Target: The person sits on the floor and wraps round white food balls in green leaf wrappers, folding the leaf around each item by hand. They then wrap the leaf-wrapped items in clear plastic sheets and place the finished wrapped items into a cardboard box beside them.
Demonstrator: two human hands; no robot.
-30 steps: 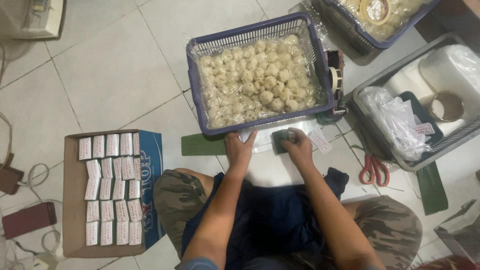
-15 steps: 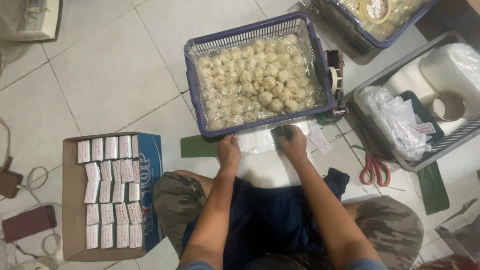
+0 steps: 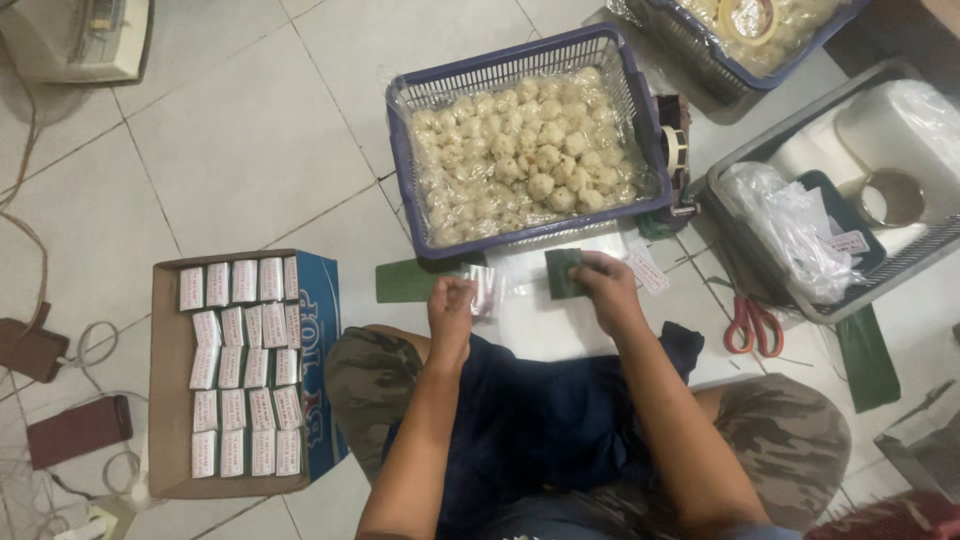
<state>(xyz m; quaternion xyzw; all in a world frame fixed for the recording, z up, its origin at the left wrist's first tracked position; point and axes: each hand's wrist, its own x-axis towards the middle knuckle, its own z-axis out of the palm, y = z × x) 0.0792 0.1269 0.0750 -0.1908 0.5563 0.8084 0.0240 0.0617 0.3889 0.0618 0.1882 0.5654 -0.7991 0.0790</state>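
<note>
Head view: left hand pinches a clear plastic bag; right hand grips a green leaf piece.

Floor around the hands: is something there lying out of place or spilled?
Nothing is spilled. Red-handled scissors and green leaf strips lie loose on the tiles, and cords trail at the left. The left hand holds a clear bag; the right hand holds a green piece.

Pale tiled floor, dark grout lines, soft light
</note>
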